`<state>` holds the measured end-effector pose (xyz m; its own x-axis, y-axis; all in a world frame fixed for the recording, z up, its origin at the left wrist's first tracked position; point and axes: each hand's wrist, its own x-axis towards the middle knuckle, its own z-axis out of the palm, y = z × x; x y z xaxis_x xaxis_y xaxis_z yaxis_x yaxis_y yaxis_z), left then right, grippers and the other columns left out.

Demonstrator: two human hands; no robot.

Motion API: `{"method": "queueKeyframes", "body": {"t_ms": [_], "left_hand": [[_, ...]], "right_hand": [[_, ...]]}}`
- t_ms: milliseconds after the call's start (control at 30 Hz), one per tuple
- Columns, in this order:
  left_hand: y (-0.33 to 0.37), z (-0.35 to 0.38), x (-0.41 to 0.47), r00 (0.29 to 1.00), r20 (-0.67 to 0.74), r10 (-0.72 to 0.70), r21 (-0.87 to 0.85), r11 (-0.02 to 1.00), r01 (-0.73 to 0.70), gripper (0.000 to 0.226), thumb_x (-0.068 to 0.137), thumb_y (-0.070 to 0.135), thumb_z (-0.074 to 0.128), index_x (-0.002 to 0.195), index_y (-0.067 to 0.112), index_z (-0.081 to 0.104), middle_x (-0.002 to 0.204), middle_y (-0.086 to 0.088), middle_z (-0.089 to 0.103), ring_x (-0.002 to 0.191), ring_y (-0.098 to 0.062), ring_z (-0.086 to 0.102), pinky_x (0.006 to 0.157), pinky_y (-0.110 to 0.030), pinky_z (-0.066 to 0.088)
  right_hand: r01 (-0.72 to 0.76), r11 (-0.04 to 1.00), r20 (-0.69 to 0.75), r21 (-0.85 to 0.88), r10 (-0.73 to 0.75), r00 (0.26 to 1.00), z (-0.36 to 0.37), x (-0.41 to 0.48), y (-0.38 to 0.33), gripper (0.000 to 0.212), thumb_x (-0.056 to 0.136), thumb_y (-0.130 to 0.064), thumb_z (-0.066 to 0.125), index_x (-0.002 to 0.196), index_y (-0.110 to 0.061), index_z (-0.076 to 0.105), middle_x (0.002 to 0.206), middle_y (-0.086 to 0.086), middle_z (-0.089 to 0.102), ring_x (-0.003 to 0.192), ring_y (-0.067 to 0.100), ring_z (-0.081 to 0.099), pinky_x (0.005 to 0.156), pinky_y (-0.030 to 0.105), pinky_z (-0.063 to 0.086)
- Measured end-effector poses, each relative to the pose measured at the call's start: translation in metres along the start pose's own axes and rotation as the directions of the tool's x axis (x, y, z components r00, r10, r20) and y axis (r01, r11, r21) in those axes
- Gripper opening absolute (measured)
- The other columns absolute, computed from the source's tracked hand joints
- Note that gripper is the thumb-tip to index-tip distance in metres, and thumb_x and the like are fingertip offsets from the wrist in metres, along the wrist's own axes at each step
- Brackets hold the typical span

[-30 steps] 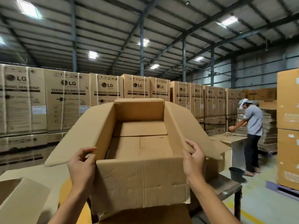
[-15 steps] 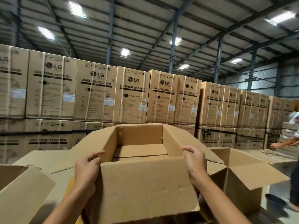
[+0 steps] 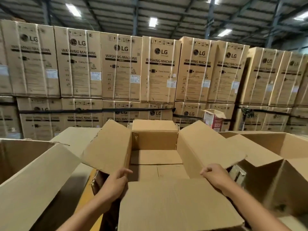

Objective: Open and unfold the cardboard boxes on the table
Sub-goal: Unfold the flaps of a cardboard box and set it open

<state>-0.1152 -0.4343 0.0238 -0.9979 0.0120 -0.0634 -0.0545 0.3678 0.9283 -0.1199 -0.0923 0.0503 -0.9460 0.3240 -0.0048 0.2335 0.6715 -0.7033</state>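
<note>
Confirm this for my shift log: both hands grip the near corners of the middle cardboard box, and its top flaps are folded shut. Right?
No. The head view shows the top flaps of the middle cardboard box spread open, not folded shut. The left hand and right hand do grip its near corners.

Open cardboard boxes (image 3: 175,205) on tbl (image 3: 83,200)

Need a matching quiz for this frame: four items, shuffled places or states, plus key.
1. left hand
2. right hand
3. pink carton
4. washing machine cartons

A. stacked in rows along the back
B. grips the middle box at its near right corner
C. stands further back on the right, top flaps open
D. grips the middle box at its near left corner

Pairs: 1-D, 2-B, 3-C, 4-A
</note>
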Motion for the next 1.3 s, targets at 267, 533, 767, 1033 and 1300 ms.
{"method": "queueKeyframes", "body": {"t_ms": [267,533,767,1033,1300], "left_hand": [[-0.009,0.008,-0.02,0.987,-0.007,-0.162,-0.091,0.983,0.16,0.021,0.099,0.0,0.045,0.107,0.009,0.063,0.052,-0.004,0.051,0.036,-0.009,0.044,0.034,-0.015,0.031],[-0.013,0.015,-0.043,0.929,0.157,-0.334,0.285,0.917,0.281,0.01,0.099,0.024,0.056,0.104,0.018,0.062,0.104,-0.012,0.07,0.083,-0.026,0.075,0.076,-0.035,0.061],[0.039,-0.007,-0.049,0.991,0.105,-0.077,0.463,0.886,0.02,0.014,0.1,0.03,0.055,0.106,0.018,0.061,0.078,-0.009,0.076,0.067,-0.023,0.075,0.062,-0.036,0.061],[0.035,0.057,0.041,0.893,0.439,-0.096,0.765,0.561,-0.316,0.041,0.091,0.035,0.065,0.128,0.019,0.059,0.123,-0.003,0.067,0.107,-0.021,0.062,0.084,-0.028,0.047],[-0.006,0.131,0.15,0.828,0.466,-0.312,0.864,0.362,-0.35,0.075,0.083,0.046,0.075,0.141,0.007,0.047,0.134,-0.011,0.058,0.117,-0.03,0.057,0.098,-0.036,0.047]], "right_hand": [[0.031,0.996,0.147,-0.087,-0.018,0.989,0.004,-0.015,0.012,0.024,0.09,-0.02,0.061,0.074,-0.005,0.071,0.078,-0.001,0.072,0.072,0.015,0.065,0.063,0.029,0.051],[0.086,0.893,0.196,-0.443,0.003,0.981,-0.01,-0.025,0.037,0.016,0.093,-0.031,0.06,0.09,-0.018,0.07,0.084,-0.002,0.072,0.075,0.016,0.071,0.061,0.025,0.047],[0.275,0.903,0.4,-0.331,-0.129,0.907,-0.017,-0.02,0.022,0.023,0.094,-0.039,0.062,0.108,-0.021,0.067,0.086,0.0,0.073,0.068,0.016,0.072,0.071,0.034,0.058],[0.503,0.798,0.652,-0.332,-0.191,0.734,0.034,0.025,-0.033,0.038,0.09,-0.034,0.071,0.124,-0.019,0.063,0.108,0.01,0.072,0.085,0.027,0.073,0.07,0.035,0.059],[0.557,0.588,0.692,-0.586,0.005,0.722,0.125,0.105,-0.026,0.08,0.083,-0.031,0.081,0.15,-0.018,0.041,0.144,0.009,0.053,0.117,0.026,0.057,0.093,0.033,0.046]]}}
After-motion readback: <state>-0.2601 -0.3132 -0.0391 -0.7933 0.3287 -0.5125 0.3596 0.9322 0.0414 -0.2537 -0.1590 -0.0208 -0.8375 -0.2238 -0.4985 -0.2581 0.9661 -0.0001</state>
